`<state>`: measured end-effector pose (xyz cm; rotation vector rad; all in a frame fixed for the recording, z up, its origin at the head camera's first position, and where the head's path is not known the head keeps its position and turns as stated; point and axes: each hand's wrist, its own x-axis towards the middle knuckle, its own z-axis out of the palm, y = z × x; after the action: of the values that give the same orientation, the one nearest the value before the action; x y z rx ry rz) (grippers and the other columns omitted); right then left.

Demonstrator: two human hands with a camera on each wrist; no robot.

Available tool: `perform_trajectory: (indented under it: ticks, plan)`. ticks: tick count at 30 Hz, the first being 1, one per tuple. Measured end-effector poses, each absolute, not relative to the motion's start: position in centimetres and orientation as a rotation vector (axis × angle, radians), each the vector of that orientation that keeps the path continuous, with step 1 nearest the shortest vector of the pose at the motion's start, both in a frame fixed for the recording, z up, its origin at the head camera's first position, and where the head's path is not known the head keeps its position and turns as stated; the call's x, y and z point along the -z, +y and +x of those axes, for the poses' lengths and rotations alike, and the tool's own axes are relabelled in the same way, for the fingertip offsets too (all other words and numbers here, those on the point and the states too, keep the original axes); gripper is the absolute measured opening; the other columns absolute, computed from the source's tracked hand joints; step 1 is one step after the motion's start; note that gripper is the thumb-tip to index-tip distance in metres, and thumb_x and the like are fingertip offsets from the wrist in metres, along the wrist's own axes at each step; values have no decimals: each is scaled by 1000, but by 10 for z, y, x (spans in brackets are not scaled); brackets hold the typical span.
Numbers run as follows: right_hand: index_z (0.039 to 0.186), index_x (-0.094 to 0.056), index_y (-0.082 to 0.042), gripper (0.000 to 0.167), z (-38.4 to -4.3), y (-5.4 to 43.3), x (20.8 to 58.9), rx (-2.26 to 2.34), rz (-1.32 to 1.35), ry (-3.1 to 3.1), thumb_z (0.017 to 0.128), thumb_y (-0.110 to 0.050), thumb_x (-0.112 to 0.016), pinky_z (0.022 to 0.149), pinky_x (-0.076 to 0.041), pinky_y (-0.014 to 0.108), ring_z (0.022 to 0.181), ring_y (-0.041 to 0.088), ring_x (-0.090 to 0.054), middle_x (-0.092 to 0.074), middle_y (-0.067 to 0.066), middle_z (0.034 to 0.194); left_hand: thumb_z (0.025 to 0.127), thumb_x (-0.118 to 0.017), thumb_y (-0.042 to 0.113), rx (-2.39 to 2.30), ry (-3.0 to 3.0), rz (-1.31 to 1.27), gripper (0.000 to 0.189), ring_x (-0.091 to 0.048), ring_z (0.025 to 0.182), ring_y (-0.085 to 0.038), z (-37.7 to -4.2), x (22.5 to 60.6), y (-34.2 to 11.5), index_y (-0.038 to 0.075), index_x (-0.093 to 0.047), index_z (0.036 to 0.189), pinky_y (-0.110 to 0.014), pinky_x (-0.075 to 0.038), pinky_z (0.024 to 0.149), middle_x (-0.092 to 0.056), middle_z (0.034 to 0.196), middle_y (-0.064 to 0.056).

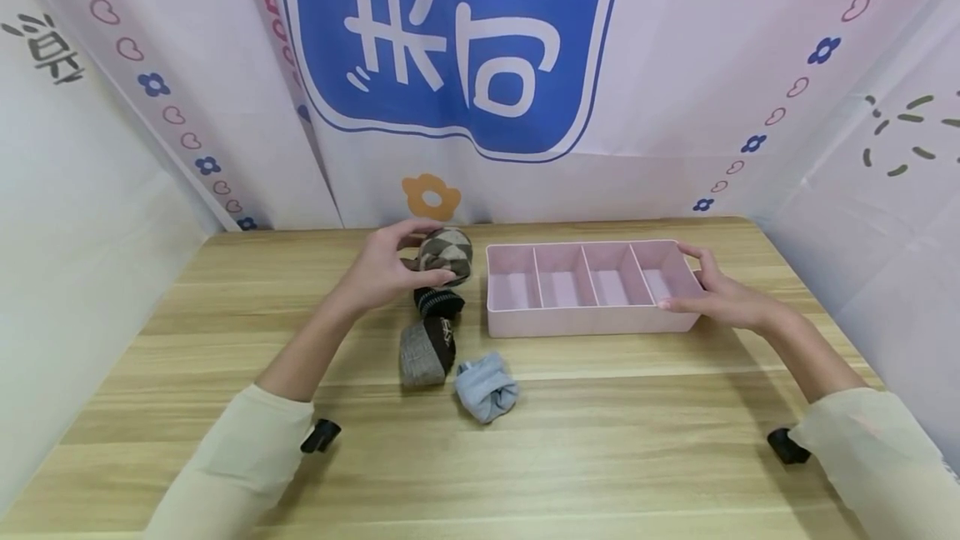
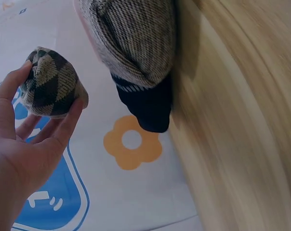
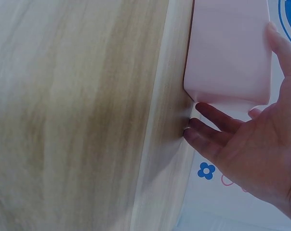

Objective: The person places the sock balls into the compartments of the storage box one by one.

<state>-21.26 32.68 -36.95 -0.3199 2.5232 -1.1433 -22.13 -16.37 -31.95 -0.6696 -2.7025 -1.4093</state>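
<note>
My left hand [image 1: 382, 269] pinches a balled-up sock with a brown and beige diamond pattern [image 1: 447, 252] between thumb and fingers; the left wrist view shows this patterned sock [image 2: 54, 84] raised off the tabletop. Just below it in the head view lie a black sock [image 1: 438, 302], a grey and dark brown sock [image 1: 426, 352] and a light blue rolled sock [image 1: 486, 387]. On the right, my right hand [image 1: 723, 294] grips the end of a pink divided box [image 1: 585, 322], thumb on the near wall and a finger at the far corner. Its several compartments hold nothing.
The wooden table [image 1: 615, 448] ends at a white printed cloth backdrop [image 1: 675, 107] behind the box. Cloth walls also stand to the left and right. A black device [image 1: 321, 436] is worn at the left wrist, another black device [image 1: 788, 446] at the right.
</note>
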Motion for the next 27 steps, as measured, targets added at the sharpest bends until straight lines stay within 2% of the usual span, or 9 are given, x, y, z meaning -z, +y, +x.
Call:
perform_trajectory:
  ticks: [13,27]
  plan:
    - [161,14,-9,107,-212,327,370,1154,-334,2521,98,-33,-69,112,-34,60,135,47,-46,-41,42,146,82,-89,17,1462,-2669,-749,67,-62,125,-38,-223,315,-140,2,-60,141,-46,-61,90,-60,139,-20]
    - [161,14,-8,106,-212,326,369,1143,-334,2524,98,-33,-68,111,-35,60,134,47,-47,-42,41,145,82,-90,16,1516,-2636,-810,67,-64,120,-34,-229,316,-117,2,-61,140,-39,-62,86,-64,132,-18]
